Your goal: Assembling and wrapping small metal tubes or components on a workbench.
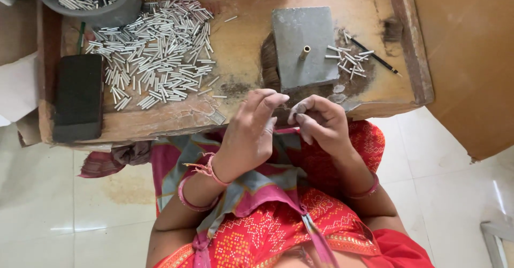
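My left hand (251, 131) and my right hand (318, 121) meet fingertip to fingertip at the near edge of a low wooden workboard (241, 48). The fingers of both are pinched together; whatever small piece sits between them is hidden. Just beyond them stands a grey metal block (302, 46) with a short brass pin (304, 52) rising from its top. A big heap of small silver metal tubes (155, 48) lies to the left of the block. A smaller scatter of tubes (348, 59) lies to its right.
A grey bowl (88, 0) holding more tubes stands at the back left. A black rectangular block (79, 96) lies on the board's left end. A thin black pencil (377, 58) lies at the right. A brown cardboard panel (471, 59) stands to the right, above white floor tiles (450, 166).
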